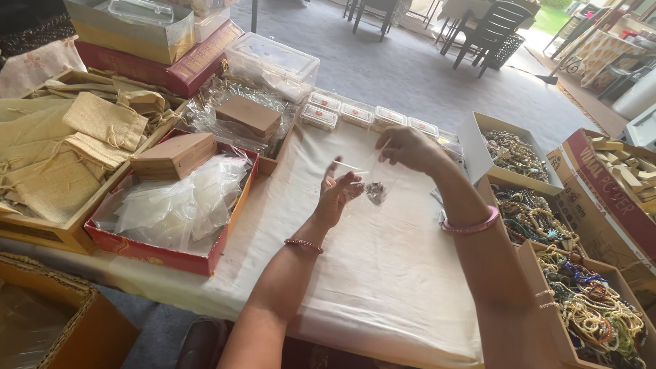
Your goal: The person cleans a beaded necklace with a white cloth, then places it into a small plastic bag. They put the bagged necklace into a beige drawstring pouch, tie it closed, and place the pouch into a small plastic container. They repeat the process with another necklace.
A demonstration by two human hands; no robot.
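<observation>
From the head view, mid-frame over the cloth-covered bench [383, 287], the right hand [408, 147] has a pinching grip on a clear pouch's [372, 179] top; the left hand [339, 193], grip loosely open, steadies it. A slack pinch might spill the small dark piece [376, 193] inside.

Both arms outstretched; left hand [339, 193] half-curled, right hand [403, 147] raised higher, fingertips pinched
</observation>
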